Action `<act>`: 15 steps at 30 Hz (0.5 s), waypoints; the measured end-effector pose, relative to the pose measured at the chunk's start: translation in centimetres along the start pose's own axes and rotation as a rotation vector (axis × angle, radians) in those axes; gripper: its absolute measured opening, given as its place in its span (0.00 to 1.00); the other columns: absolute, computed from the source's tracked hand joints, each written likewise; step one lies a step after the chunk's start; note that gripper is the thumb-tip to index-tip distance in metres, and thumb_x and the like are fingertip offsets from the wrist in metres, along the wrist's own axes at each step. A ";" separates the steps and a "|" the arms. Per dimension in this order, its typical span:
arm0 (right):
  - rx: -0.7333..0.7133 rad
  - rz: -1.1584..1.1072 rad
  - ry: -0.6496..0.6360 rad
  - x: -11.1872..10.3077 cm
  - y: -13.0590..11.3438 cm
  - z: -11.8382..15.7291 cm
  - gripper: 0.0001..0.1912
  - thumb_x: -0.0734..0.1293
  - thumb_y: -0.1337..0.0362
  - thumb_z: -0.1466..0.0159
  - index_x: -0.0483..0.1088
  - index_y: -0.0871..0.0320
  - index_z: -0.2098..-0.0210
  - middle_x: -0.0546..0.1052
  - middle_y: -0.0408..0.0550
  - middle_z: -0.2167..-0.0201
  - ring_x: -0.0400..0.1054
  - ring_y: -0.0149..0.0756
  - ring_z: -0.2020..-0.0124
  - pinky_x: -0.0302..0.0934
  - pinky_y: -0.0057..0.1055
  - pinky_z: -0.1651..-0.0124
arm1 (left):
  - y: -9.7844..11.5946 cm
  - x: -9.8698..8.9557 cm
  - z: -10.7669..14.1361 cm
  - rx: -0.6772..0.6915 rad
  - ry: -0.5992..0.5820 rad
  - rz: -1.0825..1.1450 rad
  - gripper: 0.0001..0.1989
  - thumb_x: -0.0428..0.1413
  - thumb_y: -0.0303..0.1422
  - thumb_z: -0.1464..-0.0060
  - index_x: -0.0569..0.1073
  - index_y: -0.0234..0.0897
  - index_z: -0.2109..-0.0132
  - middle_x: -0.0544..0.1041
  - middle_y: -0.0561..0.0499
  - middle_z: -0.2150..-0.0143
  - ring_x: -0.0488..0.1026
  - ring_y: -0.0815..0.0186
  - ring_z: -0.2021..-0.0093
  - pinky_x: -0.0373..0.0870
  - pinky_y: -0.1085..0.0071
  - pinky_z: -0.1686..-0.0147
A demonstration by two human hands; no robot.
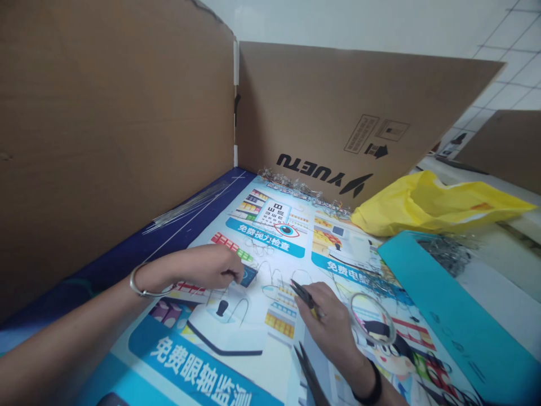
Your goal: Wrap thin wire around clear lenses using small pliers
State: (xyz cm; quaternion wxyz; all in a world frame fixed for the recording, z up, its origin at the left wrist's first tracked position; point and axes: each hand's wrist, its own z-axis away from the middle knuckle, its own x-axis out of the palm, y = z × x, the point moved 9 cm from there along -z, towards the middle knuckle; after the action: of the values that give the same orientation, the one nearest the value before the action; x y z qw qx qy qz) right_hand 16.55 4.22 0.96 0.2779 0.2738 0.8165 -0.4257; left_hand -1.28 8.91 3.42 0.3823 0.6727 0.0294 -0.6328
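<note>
My left hand (pixel 213 266) is closed in a pinch over the printed sheet. A thin bent wire (pixel 246 309) curves below its fingertips and appears to be held there, though the grip itself is hidden. In my right hand (pixel 329 318) is a pair of pliers (pixel 307 295) with dark jaws and a yellow handle, pointing toward the left hand. A second dark, pointed tool (pixel 311 376) lies under the right wrist, its handles out of view. Thin wire hoops (pixel 274 282) lie between the hands. To the right of the right hand rests a coil of wire (pixel 372 318).
Cardboard panels (pixel 296 107) wall the left and back. Straight wires (pixel 190 208) lie along the left edge, and tangled wire pieces (pixel 296 186) along the back. A yellow bag (pixel 397 206) and an open blue box (pixel 456 316) holding metallic wire pieces are at the right.
</note>
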 end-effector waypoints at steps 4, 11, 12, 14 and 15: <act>0.003 -0.007 -0.007 0.1 0.1 0.0 0.05 0.61 0.66 0.39 0.68 0.57 0.65 0.71 0.48 0.70 0.66 0.36 0.67 0.62 0.33 0.65 | 0.1 0.1 -0.1 0.002 0.004 0.015 0.14 0.47 0.22 0.51 0.76 0.37 0.66 0.78 0.52 0.69 0.70 0.69 0.70 0.62 0.77 0.69; -0.055 0.033 0.000 0.2 -0.3 0.2 0.06 0.61 0.67 0.39 0.68 0.57 0.63 0.71 0.48 0.69 0.65 0.37 0.66 0.62 0.34 0.64 | 0.2 0.0 -0.5 -0.044 0.083 0.024 0.12 0.47 0.25 0.48 0.76 0.36 0.67 0.76 0.52 0.69 0.70 0.69 0.70 0.61 0.76 0.69; -0.075 0.048 -0.005 0.3 -0.5 0.2 0.07 0.61 0.68 0.40 0.67 0.57 0.62 0.71 0.49 0.69 0.65 0.37 0.66 0.62 0.35 0.64 | 0.5 0.1 -0.6 -0.037 0.082 0.029 0.12 0.47 0.25 0.48 0.76 0.36 0.66 0.76 0.51 0.69 0.70 0.69 0.69 0.61 0.76 0.68; -0.116 0.077 -0.027 0.6 -0.8 0.3 0.08 0.61 0.69 0.41 0.67 0.56 0.61 0.71 0.48 0.68 0.64 0.38 0.66 0.61 0.36 0.63 | 1.3 0.4 -0.8 -0.018 0.071 0.043 0.12 0.47 0.26 0.46 0.76 0.36 0.65 0.76 0.51 0.68 0.71 0.68 0.68 0.61 0.76 0.67; -0.131 0.087 -0.044 0.7 -1.0 0.4 0.09 0.61 0.70 0.41 0.67 0.56 0.61 0.71 0.48 0.69 0.64 0.38 0.66 0.61 0.36 0.63 | 1.6 0.5 -0.8 -0.011 0.066 0.050 0.12 0.47 0.26 0.46 0.76 0.36 0.64 0.77 0.50 0.67 0.71 0.68 0.68 0.62 0.76 0.67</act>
State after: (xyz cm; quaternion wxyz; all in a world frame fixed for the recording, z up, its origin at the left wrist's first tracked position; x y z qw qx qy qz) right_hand 15.45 3.58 0.79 0.3315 0.2810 0.8234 -0.3649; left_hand 0.35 7.98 3.71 0.4006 0.6916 0.0286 -0.6003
